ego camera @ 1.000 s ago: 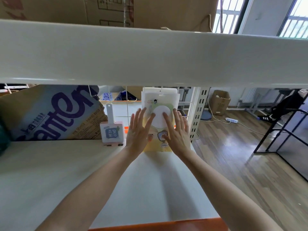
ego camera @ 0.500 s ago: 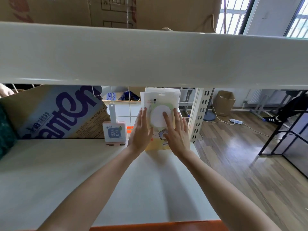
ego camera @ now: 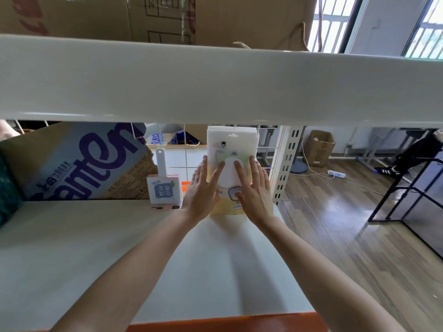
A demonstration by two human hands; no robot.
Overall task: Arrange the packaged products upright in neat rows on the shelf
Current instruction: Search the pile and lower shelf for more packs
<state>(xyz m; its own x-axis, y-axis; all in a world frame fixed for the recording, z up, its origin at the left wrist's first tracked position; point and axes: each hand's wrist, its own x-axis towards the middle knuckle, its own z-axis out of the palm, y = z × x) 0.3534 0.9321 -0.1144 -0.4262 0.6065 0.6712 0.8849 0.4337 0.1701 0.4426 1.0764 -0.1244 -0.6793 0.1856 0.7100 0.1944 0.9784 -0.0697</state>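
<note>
In the head view, a stack of packs (ego camera: 232,149) stands upright at the middle of the frame, at the back of the shelf (ego camera: 96,248). The left hand (ego camera: 202,189) and right hand (ego camera: 255,188) press flat, straight fingers on its front. A pink pack (ego camera: 163,188) stands just left.

At two o'clock we see a glossy wooden floor (ego camera: 340,226) catching daylight from barred windows (ego camera: 332,22) at one o'clock. A cardboard box (ego camera: 320,148) and white power strip (ego camera: 336,173) lie beside a black metal frame (ego camera: 407,195).
</note>
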